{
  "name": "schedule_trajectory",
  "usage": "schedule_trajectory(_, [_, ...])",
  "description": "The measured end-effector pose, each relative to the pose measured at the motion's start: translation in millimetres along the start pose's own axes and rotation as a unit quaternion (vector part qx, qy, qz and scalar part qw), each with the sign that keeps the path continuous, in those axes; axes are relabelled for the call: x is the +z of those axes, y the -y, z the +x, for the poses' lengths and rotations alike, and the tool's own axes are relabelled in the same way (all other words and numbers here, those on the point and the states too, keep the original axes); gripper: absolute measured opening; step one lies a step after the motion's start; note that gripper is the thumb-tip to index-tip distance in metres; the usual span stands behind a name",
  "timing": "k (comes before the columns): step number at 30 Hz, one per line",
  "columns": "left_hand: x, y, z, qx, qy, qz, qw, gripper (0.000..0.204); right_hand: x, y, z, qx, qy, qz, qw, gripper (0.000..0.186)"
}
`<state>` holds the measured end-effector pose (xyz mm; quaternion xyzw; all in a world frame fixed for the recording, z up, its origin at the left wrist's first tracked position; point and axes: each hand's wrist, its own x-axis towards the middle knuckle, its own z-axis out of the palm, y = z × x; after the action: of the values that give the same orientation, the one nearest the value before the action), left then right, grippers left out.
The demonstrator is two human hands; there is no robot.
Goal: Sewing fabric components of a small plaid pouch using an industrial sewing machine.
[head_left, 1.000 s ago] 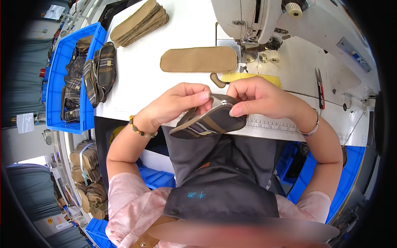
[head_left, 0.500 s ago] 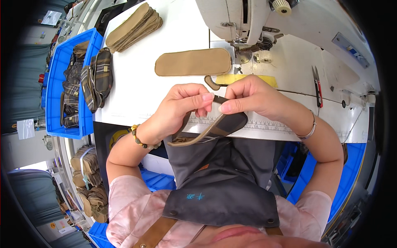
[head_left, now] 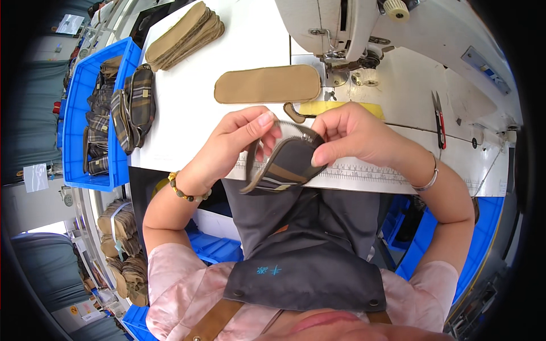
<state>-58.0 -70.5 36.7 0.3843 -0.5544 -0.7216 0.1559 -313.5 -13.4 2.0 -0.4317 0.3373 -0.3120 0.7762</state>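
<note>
Left fingers (head_left: 254,129) of ours are pinched on the far rim of a dark plaid pouch (head_left: 291,163); right fingers (head_left: 331,152) grip its right end, thumb on the near face. Pouch sits between them, over the desk's (head_left: 182,116) near edge. Key relation: its long axis slants from lower left up to the right, mouth gaping toward our left fingers. Zipper slider (head_left: 307,136) is at the upper right, so our right fingers are nearer. Lower-left corner hangs free, below the left fingers. What our curled fingers do behind the cloth, we can't tell. Beyond the pouch: tan panel (head_left: 267,84) flat, yellow strip (head_left: 341,108), sewing machine (head_left: 327,20). Snips (head_left: 440,125) lie well off to our right.
</note>
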Motion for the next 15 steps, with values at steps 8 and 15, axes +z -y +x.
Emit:
schedule_trajectory(8, [13.3,9.0,4.4,-0.024,0.062,0.122,0.990,0.022,11.9,-1.9,-0.4,0.014,-0.037,-0.099,0.994,0.018])
schedule_trajectory(15, [20.4,13.4,-1.8,-0.019,0.008,-0.103,0.994,0.019,8.0,-1.4,0.4,-0.007,-0.010,-0.026,1.000,0.017])
